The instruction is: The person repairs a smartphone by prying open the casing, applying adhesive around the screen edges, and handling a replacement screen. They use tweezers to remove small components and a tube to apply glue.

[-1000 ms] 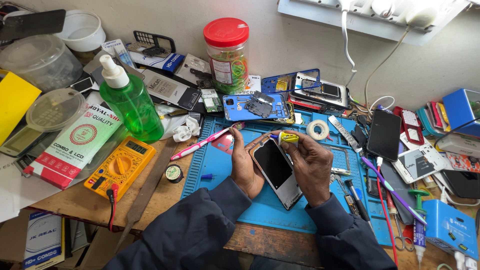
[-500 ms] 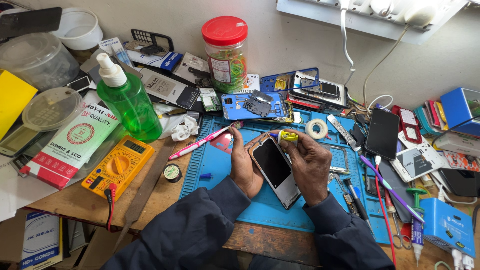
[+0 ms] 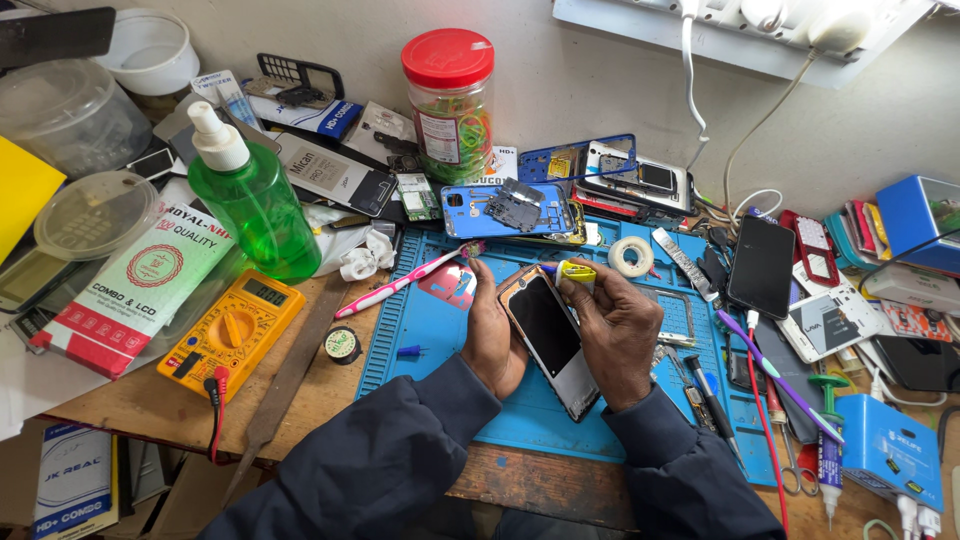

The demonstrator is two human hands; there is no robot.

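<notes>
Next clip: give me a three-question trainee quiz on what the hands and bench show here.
1. True or false: both hands, the left hand and the right hand, touch the dark-screened smartphone.
2. What lies directly left of the green plastic spray bottle with a white nozzle at the bench's front edge? A) orange multimeter B) roll of white tape C) red-lidded clear jar
3. Fill in: the right hand's fingers pinch a small ____-coloured tool at the phone's top edge.

Key: 1 true; 2 A; 3 yellow. Note: the multimeter sits below and slightly left of the bottle, on bare wood beside the blue work mat.
</notes>
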